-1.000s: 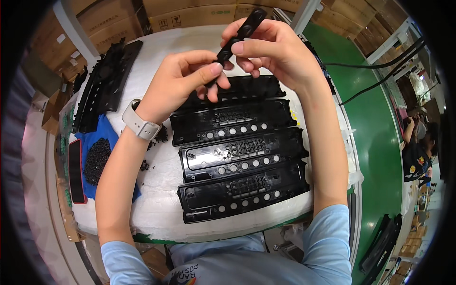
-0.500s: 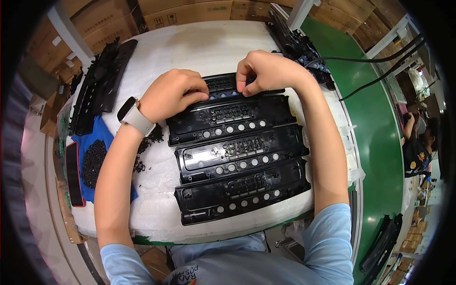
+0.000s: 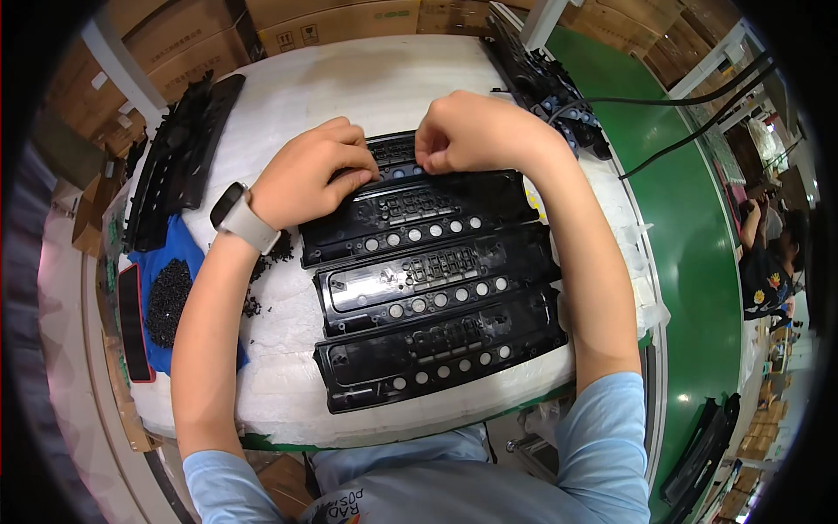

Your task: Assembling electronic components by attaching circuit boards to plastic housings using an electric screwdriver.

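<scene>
Several long black plastic panels lie in a column on the white padded table. The nearest panel point(image 3: 367, 367), the one above it point(image 3: 367, 288) and a third panel point(image 3: 349, 236) each have a row of round holes and a moulded grid. At the far panel point(image 3: 397, 150), grey-blue round pieces point(image 3: 402, 172) show along its holes, between my hands. My left hand point(image 3: 319, 175), below a watch point(image 3: 234, 210), is closed with thumb and fingertips at this panel's left part. My right hand point(image 3: 476, 135) pinches at its row of round pieces; what either pinch holds is hidden.
Small black parts point(image 3: 170, 301) lie heaped on a blue cloth point(image 3: 188, 236), beside a red-edged phone point(image 3: 134, 323). Black mouldings point(image 3: 183, 157) lie at the far left, with more mouldings point(image 3: 546, 87) at the far right. Black cables point(image 3: 672, 101) hang across the right; cartons point(image 3: 340, 26) stand behind.
My right hand has shifted left along the far panel's row, nearer my left hand. My left hand stays at about the same place, still closed.
</scene>
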Demonstrator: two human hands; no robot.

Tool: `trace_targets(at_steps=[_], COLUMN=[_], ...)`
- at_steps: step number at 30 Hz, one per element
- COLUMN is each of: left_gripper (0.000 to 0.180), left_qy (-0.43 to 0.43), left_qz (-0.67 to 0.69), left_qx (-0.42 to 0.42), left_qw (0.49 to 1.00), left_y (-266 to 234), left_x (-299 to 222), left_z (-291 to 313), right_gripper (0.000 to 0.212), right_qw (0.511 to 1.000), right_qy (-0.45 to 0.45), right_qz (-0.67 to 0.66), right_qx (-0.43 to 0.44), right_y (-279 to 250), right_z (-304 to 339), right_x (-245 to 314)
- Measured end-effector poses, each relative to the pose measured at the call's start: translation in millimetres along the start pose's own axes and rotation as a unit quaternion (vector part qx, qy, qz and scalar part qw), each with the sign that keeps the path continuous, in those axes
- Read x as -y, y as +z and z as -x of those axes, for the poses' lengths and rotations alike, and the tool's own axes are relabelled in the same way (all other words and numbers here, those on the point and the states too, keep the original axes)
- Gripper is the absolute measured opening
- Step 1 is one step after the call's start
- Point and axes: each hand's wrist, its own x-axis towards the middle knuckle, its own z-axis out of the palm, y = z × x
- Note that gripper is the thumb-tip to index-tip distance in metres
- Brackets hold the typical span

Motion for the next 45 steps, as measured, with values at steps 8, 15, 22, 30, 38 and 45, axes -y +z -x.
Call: trace_targets(at_steps=[8,15,22,30,38,45], left_gripper=[0.011,0.011,0.011,0.015,0.017,0.017], left_qy=[0.012,-0.036,-0.049,-0.066,-0.080,-0.106], left_qz=[-0.005,0.027,-0.012,0.009,0.076,0.086], left_qx=[-0.009,-0.015,-0.059,-0.091,-0.119,-0.092], left_qw=[1.000,0.999,0.997,0.994,0.987,0.986], left_y=[1,5,6,4,3,-1], left_x=[-5,-3,-10,-11,-14,-16], left_z=[-5,-3,-4,-3,-4,-4], right_gripper=[0.018,0.028,0.020,0.020,0.018,0.052], right_qw=[0.998,0.932,0.817,0.847,0.828,0.917], right_qy=[-0.022,0.160,0.301,0.343,0.288,0.185], right_qz=[-0.024,0.140,0.299,0.170,-0.029,0.174], right_qx=[-0.049,-0.293,-0.391,-0.369,-0.480,-0.309], right_y=[23,0,16,-2,-21,1], right_z=[-15,-4,17,24,29,19], right_x=[0,-51,-149,-147,-140,-143])
